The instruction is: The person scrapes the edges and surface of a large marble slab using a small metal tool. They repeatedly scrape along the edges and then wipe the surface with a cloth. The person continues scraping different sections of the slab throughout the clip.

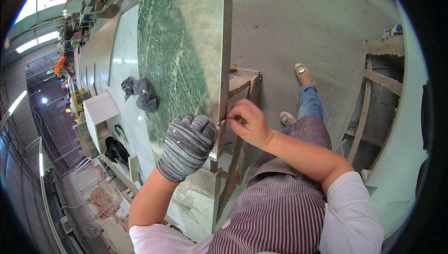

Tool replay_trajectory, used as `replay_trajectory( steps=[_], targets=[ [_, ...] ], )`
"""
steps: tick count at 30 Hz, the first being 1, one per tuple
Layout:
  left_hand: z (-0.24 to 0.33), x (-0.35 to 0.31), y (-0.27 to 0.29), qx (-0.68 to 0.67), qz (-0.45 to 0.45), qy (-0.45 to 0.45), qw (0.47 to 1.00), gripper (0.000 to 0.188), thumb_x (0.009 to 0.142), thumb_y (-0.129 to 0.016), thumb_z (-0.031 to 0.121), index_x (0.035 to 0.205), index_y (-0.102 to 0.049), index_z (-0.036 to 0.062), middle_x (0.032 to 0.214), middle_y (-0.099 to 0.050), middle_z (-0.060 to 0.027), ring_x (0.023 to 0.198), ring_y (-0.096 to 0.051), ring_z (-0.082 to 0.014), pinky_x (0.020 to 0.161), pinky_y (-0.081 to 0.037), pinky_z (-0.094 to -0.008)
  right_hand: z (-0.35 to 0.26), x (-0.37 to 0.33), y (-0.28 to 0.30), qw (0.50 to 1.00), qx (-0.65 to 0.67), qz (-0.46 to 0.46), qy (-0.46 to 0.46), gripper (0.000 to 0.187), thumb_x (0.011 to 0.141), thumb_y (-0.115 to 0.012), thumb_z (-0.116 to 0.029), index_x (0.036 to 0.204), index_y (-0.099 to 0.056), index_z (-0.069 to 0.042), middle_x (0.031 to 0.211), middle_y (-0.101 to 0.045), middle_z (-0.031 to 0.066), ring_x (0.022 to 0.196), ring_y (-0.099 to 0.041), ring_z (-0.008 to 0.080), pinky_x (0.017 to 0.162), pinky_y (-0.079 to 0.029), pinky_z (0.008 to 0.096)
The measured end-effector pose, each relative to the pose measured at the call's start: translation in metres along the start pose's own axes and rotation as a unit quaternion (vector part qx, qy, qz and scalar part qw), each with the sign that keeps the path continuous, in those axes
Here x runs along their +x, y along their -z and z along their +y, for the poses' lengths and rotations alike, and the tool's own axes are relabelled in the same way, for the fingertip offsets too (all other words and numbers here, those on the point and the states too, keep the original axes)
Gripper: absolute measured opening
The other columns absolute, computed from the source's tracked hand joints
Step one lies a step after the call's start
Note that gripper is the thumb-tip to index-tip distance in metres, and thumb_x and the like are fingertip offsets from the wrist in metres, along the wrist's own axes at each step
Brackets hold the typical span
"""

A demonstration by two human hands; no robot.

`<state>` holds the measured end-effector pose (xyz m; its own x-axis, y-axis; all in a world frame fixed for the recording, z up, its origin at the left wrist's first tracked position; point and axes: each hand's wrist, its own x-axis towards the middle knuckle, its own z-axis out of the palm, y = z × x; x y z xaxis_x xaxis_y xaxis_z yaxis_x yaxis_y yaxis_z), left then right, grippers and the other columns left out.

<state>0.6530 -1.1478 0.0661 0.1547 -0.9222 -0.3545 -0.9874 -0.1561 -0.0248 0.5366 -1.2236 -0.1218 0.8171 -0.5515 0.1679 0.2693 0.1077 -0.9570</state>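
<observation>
A polished stone slab [179, 44], veined green with a cream band, lies in front of me, its long edge [226, 44] running away from me. My left hand [189, 146], in a grey striped knit glove, is closed over the slab beside that edge. Bare and pinched, my right hand [249, 123] meets it from the other side of the edge. Something small and pale shows between the fingertips of both hands, too small to name. A crumpled dark grey cloth [144, 96] rests beyond my left hand on the slab's left side.
Under the slab's edge stands a rough wooden support [242, 83]. Another wooden frame [382, 46] is at the right. Left of the slab are a white box-like piece [100, 108] and a black cloth or bag [116, 151]. A person in orange [60, 65] is far off at left.
</observation>
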Motion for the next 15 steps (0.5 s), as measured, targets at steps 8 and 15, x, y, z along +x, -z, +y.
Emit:
replay_trajectory(
  steps=[8,15],
  targets=[
    [0.009,-0.028,-0.009,-0.018,-0.016,0.005,1.0,0.012,0.077,-0.072,0.015,0.082,-0.062,0.0102,0.085,-0.059,-0.0077,0.074,-0.059,-0.0299,0.065,-0.044,-0.0439,0.0,-0.021,-0.009,1.0,0.0,-0.024,0.016,0.02,0.077,-0.072,0.0,0.093,-0.062,-0.006,0.091,-0.059,0.0114,0.083,-0.062,0.0308,0.072,-0.051,0.0383],
    [0.021,-0.056,-0.019,-0.027,-0.01,-0.003,1.0,0.013,0.075,-0.072,0.016,0.083,-0.063,0.0102,0.085,-0.06,-0.0071,0.073,-0.059,-0.0288,0.065,-0.044,-0.0431,0.006,-0.035,-0.013,0.996,-0.012,-0.069,0.053,0.025,0.075,-0.074,-0.001,0.097,-0.062,-0.008,0.092,-0.059,0.0103,0.088,-0.062,0.0322,0.075,-0.052,0.0412]
  ],
)
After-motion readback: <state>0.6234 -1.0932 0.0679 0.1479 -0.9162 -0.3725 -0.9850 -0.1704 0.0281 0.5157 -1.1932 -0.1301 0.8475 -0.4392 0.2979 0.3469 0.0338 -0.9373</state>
